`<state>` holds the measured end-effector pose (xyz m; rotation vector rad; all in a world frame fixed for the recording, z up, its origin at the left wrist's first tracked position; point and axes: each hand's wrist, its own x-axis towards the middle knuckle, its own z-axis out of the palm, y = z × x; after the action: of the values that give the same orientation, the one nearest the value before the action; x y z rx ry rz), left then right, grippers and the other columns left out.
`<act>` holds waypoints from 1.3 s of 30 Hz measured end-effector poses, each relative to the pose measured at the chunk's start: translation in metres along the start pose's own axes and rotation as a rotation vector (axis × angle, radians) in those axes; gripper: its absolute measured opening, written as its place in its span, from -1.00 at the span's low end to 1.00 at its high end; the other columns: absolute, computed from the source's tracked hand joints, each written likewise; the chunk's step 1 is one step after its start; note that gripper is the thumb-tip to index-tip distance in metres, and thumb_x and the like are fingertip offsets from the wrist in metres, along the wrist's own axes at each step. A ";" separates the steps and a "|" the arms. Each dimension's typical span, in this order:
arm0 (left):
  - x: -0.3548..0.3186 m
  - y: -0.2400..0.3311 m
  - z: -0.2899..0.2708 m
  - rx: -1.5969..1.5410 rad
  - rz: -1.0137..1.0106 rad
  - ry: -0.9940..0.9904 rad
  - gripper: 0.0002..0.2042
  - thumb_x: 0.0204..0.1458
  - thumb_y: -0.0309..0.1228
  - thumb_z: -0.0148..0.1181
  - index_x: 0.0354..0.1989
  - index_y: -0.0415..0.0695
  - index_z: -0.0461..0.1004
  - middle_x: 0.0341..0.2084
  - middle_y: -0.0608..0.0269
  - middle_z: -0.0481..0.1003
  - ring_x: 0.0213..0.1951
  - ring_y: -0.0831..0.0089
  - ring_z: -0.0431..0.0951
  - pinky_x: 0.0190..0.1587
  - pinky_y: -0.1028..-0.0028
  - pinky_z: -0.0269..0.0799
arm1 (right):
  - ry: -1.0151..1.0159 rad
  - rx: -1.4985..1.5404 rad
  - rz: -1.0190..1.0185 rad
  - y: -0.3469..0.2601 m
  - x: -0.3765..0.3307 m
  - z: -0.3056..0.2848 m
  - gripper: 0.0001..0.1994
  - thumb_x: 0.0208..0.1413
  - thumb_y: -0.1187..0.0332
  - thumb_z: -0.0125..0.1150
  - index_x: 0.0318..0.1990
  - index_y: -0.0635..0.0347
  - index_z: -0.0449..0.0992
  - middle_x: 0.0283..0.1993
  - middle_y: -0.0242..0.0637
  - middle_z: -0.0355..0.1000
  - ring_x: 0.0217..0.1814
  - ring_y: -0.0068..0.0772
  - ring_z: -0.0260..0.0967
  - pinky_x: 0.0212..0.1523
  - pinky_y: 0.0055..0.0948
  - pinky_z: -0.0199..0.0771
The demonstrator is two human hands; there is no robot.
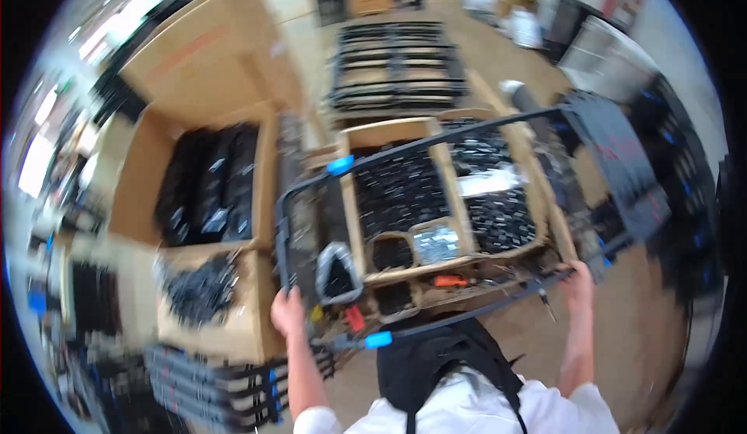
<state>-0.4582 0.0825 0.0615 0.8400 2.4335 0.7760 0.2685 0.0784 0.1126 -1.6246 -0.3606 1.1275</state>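
A long black rectangular frame [405,151] is held tilted in front of me, its right end higher than its left. My left hand [288,313] is closed around its near left corner. My right hand [577,282] grips the near bar towards the right. One blue clip [340,165] sits on the far bar and another blue clip [379,340] on the near bar. Through the frame's opening show cardboard trays of small black parts [401,189]. A dark grey panel [615,146] overlaps the frame's right end; whether they are joined I cannot tell.
At left stands an open carton [136,177] with black bagged parts, above a box of loose black pieces [202,290]. Stacked dark frames [194,387] lie lower left. An orange-handled tool [450,281] lies below the trays. A slatted black stack [397,64] stands beyond.
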 end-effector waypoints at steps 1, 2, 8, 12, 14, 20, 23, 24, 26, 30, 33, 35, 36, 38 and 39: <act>-0.006 -0.006 -0.008 -0.049 0.060 0.058 -0.61 0.17 -0.07 0.25 -0.12 -0.18 0.68 -0.38 -0.04 0.66 -0.27 0.00 0.67 -0.11 0.09 0.52 | -0.024 0.126 0.047 0.010 0.000 0.017 -0.77 0.23 0.16 0.27 -0.18 0.12 0.60 -0.16 -0.18 0.65 -0.13 -0.25 0.55 -0.06 -0.20 0.49; -0.004 -0.025 -0.016 0.038 0.093 0.101 -0.61 0.17 -0.10 0.27 -0.13 -0.22 0.68 -0.27 -0.08 0.65 -0.18 -0.05 0.64 -0.06 0.07 0.51 | -0.028 0.058 0.102 0.016 -0.005 0.037 -0.77 0.22 0.17 0.29 -0.18 0.14 0.58 -0.19 -0.16 0.65 -0.14 -0.26 0.55 -0.08 -0.21 0.52; 0.005 -0.049 0.013 0.265 0.181 0.239 -0.62 0.19 -0.23 0.31 0.04 -0.27 0.65 -0.02 -0.11 0.59 0.02 -0.13 0.57 0.10 0.05 0.47 | -0.117 0.160 0.305 0.075 0.016 0.012 -0.73 0.16 0.27 0.19 -0.01 0.12 0.49 -0.02 -0.14 0.65 -0.09 -0.22 0.56 -0.04 -0.18 0.52; 0.006 -0.063 0.024 0.385 0.302 0.336 -0.62 0.20 -0.23 0.30 0.06 -0.26 0.65 0.02 -0.09 0.59 0.05 -0.12 0.57 0.13 0.04 0.46 | -0.205 0.013 0.238 0.077 0.014 0.002 -0.76 0.11 0.41 0.17 -0.06 0.14 0.51 -0.02 -0.17 0.65 -0.11 -0.24 0.58 -0.09 -0.23 0.55; 0.006 -0.055 0.023 0.400 0.202 0.303 -0.61 0.20 -0.24 0.30 0.07 -0.28 0.64 0.05 -0.08 0.59 0.08 -0.11 0.55 0.16 0.03 0.46 | -0.262 -0.153 0.202 0.078 0.025 -0.012 -0.75 0.09 0.45 0.17 -0.04 0.15 0.53 -0.04 -0.18 0.64 -0.11 -0.25 0.59 -0.12 -0.25 0.57; -0.010 -0.031 0.015 0.313 0.284 0.466 -0.58 0.26 -0.34 0.22 0.20 -0.35 0.54 0.03 -0.19 0.60 0.09 -0.06 0.59 0.22 0.17 0.47 | -0.083 -0.904 -0.059 0.127 0.116 -0.038 -0.52 0.10 0.22 0.31 0.16 0.27 0.52 -0.04 -0.04 0.62 0.00 -0.05 0.62 -0.03 -0.21 0.64; -0.045 0.020 0.035 0.076 0.481 0.458 -0.66 0.36 -0.38 0.10 0.17 -0.33 0.56 -0.03 -0.13 0.62 0.03 0.04 0.62 0.18 0.23 0.50 | 0.086 -1.201 -0.148 0.143 0.145 -0.034 -0.36 0.11 0.05 0.35 0.26 0.27 0.47 0.13 -0.01 0.57 0.16 0.01 0.60 0.09 -0.13 0.63; -0.063 0.051 0.052 -0.020 0.477 0.362 -0.69 0.39 -0.40 0.07 0.15 -0.32 0.57 -0.03 -0.10 0.63 0.01 0.10 0.64 0.13 0.24 0.54 | 0.169 -1.366 -0.243 0.165 0.164 -0.041 -0.30 0.12 0.02 0.34 0.33 0.27 0.42 0.22 -0.01 0.53 0.23 0.00 0.57 0.12 -0.10 0.62; -0.086 0.076 0.072 -0.173 0.384 0.108 -0.76 0.36 -0.47 0.11 0.05 -0.35 0.58 -0.14 0.13 0.62 -0.15 0.39 0.59 -0.03 0.37 0.55 | 0.212 -1.496 -0.351 0.181 0.187 -0.020 -0.25 0.13 -0.01 0.33 0.40 0.26 0.38 0.32 -0.01 0.48 0.29 0.00 0.54 0.14 -0.08 0.61; -0.159 0.147 0.135 0.055 0.732 -0.227 -0.81 0.32 -0.46 0.21 -0.01 -0.26 0.67 -0.16 0.09 0.70 -0.13 0.36 0.68 -0.05 0.36 0.58 | -0.193 -1.574 -0.011 0.188 0.209 -0.001 -0.26 0.19 0.07 0.21 0.47 0.29 0.31 0.40 0.01 0.42 0.34 0.01 0.51 0.13 -0.09 0.62; -0.227 0.228 0.184 0.057 0.794 -0.590 -0.80 0.34 -0.50 0.16 0.01 -0.32 0.65 -0.20 0.05 0.71 -0.11 0.35 0.70 0.01 0.40 0.56 | -0.117 -1.682 -0.086 0.223 0.236 -0.042 -0.33 0.19 0.16 0.16 0.42 0.31 0.36 0.27 0.00 0.53 0.29 -0.02 0.54 0.07 -0.11 0.64; -0.230 0.237 0.202 0.078 0.873 -0.613 -0.79 0.35 -0.47 0.16 0.01 -0.31 0.64 -0.22 0.06 0.71 -0.13 0.34 0.72 0.01 0.40 0.56 | -0.219 -1.577 -0.130 0.201 0.230 -0.034 -0.46 0.14 0.23 0.17 0.24 0.34 0.48 -0.02 0.04 0.63 0.20 0.02 0.57 -0.04 -0.08 0.67; -0.228 0.238 0.201 0.121 0.930 -0.587 -0.78 0.35 -0.46 0.17 0.01 -0.31 0.64 -0.22 0.06 0.71 -0.14 0.34 0.72 0.01 0.39 0.56 | -0.250 -1.569 -0.158 0.173 0.209 -0.025 -0.46 0.14 0.23 0.17 0.24 0.34 0.48 -0.02 0.04 0.63 0.20 0.02 0.57 -0.04 -0.08 0.67; -0.230 0.245 0.214 0.104 0.940 -0.604 -0.78 0.35 -0.45 0.17 0.01 -0.29 0.65 -0.22 0.05 0.71 -0.13 0.32 0.72 0.01 0.38 0.56 | -0.305 -1.315 -0.216 0.087 0.138 -0.035 -0.51 0.09 0.22 0.21 0.12 0.37 0.49 -0.08 0.12 0.59 0.11 0.19 0.56 -0.01 0.01 0.64; -0.242 0.261 0.226 0.088 0.960 -0.661 -0.78 0.35 -0.45 0.17 0.01 -0.29 0.65 -0.21 0.04 0.71 -0.13 0.31 0.72 0.01 0.38 0.56 | -0.268 -1.319 -0.198 0.074 0.114 -0.059 -0.51 0.09 0.22 0.21 0.12 0.37 0.49 -0.08 0.12 0.59 0.11 0.19 0.56 -0.01 0.01 0.64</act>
<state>-0.0503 0.1741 0.1134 1.9709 1.4159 0.5368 0.3519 0.0968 -0.0085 -2.4263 -1.6552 0.9626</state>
